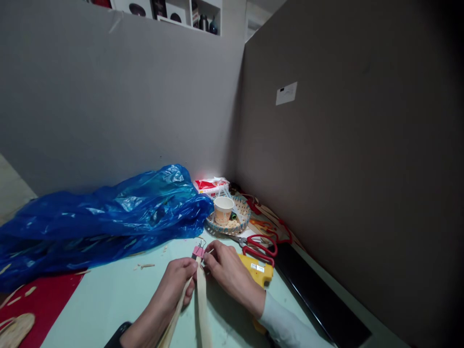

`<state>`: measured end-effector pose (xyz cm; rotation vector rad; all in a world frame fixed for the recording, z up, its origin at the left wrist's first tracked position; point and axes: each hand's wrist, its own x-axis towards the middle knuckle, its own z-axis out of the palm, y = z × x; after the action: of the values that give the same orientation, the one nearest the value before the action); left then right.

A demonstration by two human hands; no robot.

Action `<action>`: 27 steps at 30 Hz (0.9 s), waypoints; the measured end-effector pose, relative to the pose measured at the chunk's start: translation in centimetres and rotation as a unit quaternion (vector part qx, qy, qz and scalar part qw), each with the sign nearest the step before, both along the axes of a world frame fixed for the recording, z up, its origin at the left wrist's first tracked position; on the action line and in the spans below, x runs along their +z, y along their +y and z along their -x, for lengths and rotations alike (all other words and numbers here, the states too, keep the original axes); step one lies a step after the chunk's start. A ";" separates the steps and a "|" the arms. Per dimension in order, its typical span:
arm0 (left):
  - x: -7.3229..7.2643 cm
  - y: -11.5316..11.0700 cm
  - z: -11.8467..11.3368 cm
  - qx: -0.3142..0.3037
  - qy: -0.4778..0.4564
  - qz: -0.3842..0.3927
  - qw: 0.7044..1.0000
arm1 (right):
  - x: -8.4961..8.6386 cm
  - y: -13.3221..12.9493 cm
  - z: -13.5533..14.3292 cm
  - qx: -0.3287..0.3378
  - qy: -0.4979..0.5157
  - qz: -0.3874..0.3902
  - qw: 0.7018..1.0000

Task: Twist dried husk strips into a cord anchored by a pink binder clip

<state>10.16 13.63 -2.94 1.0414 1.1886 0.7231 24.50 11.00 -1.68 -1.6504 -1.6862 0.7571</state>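
Near the middle of the table a pink binder clip (198,251) with wire handles grips the far end of pale, flat straw-like strips (203,304). These run back toward me in two bands. My left hand (174,281) is closed on the left band, thumb and fingers pinching it just below the clip. From the other side, my right hand (230,270) pinches at the top of the strips beside the clip, its fingertips partly covering the spot. A yellow tool resembling a glue gun (259,270) lies partly under my right forearm.
Beyond my hands are red-handled scissors (259,244) and a woven basket (247,216) holding a paper cup (224,209). Blue plastic sheeting (108,212) lies along the back left. A long black object (315,295) borders the right side, by a tall grey partition (348,169).
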 end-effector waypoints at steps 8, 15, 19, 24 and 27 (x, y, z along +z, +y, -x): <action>-0.3 -0.4 0.1 -0.061 0.022 -0.033 0.997 | 0.3 -0.5 1.0 -0.002 -0.024 0.029 0.999; 0.3 0.2 1.4 -0.130 0.112 -0.116 0.978 | -0.1 0.0 1.2 0.005 0.017 0.030 0.999; -0.1 0.6 1.9 -0.138 0.162 -0.164 0.963 | -0.3 0.0 1.5 -0.028 -0.001 0.027 0.999; -0.7 0.7 1.9 -0.156 0.204 -0.210 0.943 | -0.5 0.0 1.2 -0.038 -0.052 0.031 0.997; -0.6 0.5 2.0 -0.163 0.228 -0.232 0.931 | -0.5 0.3 1.0 -0.034 -0.071 0.041 0.996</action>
<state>8.17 14.14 -3.52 1.8328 1.2127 0.5177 23.52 11.32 -2.13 -1.8461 -1.7056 0.6989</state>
